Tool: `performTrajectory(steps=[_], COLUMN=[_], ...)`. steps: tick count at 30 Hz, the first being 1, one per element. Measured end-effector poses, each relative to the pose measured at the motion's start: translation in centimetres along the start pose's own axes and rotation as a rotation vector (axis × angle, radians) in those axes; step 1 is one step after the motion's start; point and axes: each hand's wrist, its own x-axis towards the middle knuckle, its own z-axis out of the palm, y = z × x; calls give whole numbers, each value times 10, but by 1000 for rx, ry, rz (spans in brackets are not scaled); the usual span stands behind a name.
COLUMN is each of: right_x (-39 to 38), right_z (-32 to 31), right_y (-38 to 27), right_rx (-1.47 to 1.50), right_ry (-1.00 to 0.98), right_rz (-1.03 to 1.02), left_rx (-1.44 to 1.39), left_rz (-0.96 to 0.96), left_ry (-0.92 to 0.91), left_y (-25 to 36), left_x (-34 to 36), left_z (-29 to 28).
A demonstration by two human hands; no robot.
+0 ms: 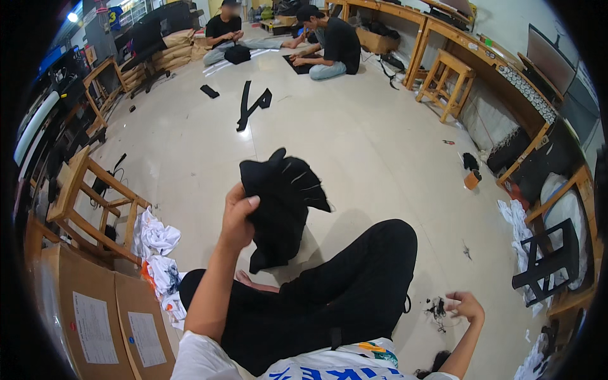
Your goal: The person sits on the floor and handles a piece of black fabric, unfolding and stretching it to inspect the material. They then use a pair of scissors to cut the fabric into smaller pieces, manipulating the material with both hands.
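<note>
A piece of black cloth (278, 218) hangs in front of me, raised above the floor, with pale lines and a ragged edge at its upper right. My left hand (237, 218) pinches its left side between thumb and fingers. Out to the right, my right hand (467, 308) holds nothing; its fingers are apart. Just beside those fingers lies a small heap of black thread scraps (437, 308) on the floor. My black-trousered legs (354, 285) are bent beneath the cloth.
Black fabric strips (246, 104) lie ahead on the tiled floor. Two people (339, 44) sit beyond, handling black cloth. Cardboard boxes (95, 310), crumpled white cloth (158, 234) and a wooden stool (95, 202) stand at left. Another stool (447, 82) and long workbenches (481, 47) line the right.
</note>
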Motion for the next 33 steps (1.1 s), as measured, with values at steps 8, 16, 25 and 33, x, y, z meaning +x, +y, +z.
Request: performTrajectory(steps=[8,16,25,33], right_x=[-36,-29,-46,-4], right_z=[113,233,226,66], right_y=[-258,-390,-421,-293], right_rx=[464,290,101,570], right_ry=[261,-326,-395,-302], right_rz=[-1039,-1050,-1200,-791], left_rx=[764,1008,618,2001], left_rz=[514,501,-79,127], left_ry=[-122,-250,-73,283], left_y=[-34,-8,-14,4], left_x=[-34,-50,-42,-51], left_z=[45,28,4,-132])
